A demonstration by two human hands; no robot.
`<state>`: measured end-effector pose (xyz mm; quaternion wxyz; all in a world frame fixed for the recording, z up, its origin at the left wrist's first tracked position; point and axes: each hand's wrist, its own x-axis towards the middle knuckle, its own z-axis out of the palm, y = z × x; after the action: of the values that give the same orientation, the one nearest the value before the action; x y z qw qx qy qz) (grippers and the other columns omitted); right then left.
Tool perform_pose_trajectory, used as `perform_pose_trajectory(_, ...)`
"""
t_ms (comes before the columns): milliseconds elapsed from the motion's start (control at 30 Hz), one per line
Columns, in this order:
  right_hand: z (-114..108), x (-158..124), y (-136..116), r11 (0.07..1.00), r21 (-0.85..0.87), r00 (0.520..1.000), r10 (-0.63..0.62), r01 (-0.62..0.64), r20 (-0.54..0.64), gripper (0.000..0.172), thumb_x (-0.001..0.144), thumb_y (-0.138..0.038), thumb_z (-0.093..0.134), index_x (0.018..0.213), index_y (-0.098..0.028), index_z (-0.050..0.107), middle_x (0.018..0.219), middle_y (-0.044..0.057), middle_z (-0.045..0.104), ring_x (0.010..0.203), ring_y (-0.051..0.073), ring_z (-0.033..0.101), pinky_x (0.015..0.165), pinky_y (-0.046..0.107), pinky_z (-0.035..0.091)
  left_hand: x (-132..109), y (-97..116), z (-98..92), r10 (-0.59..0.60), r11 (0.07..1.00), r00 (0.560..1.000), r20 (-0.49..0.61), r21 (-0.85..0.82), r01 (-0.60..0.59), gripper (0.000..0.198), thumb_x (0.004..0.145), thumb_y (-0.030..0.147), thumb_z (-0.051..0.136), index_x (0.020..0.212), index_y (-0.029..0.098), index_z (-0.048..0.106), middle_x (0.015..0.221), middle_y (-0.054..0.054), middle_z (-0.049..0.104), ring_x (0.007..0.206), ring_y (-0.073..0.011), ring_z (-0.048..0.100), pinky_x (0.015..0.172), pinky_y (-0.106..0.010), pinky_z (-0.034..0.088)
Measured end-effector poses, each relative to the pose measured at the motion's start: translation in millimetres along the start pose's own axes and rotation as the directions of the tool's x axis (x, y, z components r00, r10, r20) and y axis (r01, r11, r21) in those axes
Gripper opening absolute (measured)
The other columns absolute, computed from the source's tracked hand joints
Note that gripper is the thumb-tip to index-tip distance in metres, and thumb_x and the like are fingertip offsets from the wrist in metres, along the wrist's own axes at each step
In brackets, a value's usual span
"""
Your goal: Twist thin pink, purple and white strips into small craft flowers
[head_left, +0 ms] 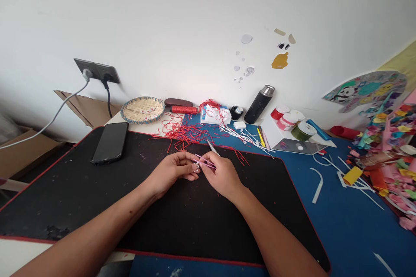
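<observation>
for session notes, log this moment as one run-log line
left hand: thin pink strips | right hand: same strips | over black desk mat

White wall (scuffed) above a cardboard box.

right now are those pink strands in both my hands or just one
Both: the pink strands run between the fingertips of your left hand and right hand.
</observation>
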<state>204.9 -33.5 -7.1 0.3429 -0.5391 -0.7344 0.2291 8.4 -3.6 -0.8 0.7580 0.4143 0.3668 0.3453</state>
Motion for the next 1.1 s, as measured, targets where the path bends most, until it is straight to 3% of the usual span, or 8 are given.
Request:
perform_pose_trajectory(467,-0.5,0.2,-1.6,0.997,-0.082,1.0,-0.009,0.01,0.012,0.006,0.093,-0.025,0.062,0.094,-0.024,0.068,0.069,-0.002,0.068,0.056,0.015,0.058,0.056,0.025,0.036,1.2,-2.7,-0.6,-0.019,1.0,1.0,0.0,0.023,0.019,0.041,0.064,0.03,0.096,0.095,0.014,0.076,0.083,-0.005,0.079,0.068,-0.016,0.074,0.066,-0.024,0.06)
perform_pose_trajectory(1100,1.5,0.1,-1.3,0.996,-0.083,1.0,-0.023,0.023,0.0,0.006,0.093,-0.026,0.061,0.091,-0.024,0.067,0.067,-0.001,0.067,0.054,0.015,0.057,0.055,0.025,0.036,-0.4,-3.3,2.3,-0.023,1.0,1.0,-0.005,0.009,0.023,0.043,0.062,0.032,0.097,0.094,0.013,0.075,0.084,-0.006,0.078,0.068,-0.0157,0.073,0.066,-0.024,0.059)
